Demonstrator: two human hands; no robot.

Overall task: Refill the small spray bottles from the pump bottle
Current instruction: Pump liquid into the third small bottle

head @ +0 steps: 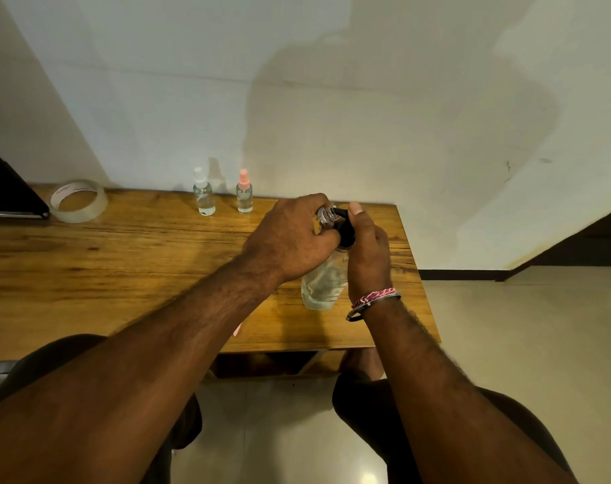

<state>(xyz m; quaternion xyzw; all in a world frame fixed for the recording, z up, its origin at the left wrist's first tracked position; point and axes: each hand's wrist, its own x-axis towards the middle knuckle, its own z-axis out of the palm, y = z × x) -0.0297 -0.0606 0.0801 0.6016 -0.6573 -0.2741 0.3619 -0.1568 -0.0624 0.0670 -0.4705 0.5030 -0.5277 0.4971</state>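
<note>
A clear pump bottle (320, 285) with a black pump head (346, 229) stands near the right end of the wooden table (129, 260). My left hand (290, 235) grips a small clear open-necked bottle (325, 216) held against the pump spout. My right hand (368, 249) is curled round the pump bottle's neck, thumb up beside the black head. Two small spray bottles stand at the back by the wall: one with a white cap (204, 193) and one with a pink cap (244, 193).
A roll of clear tape (78, 201) lies at the back left, beside a dark flat object (7, 190). The table's right edge drops to a tiled floor (524, 330). A small pink item (237, 329) peeks out under my left forearm.
</note>
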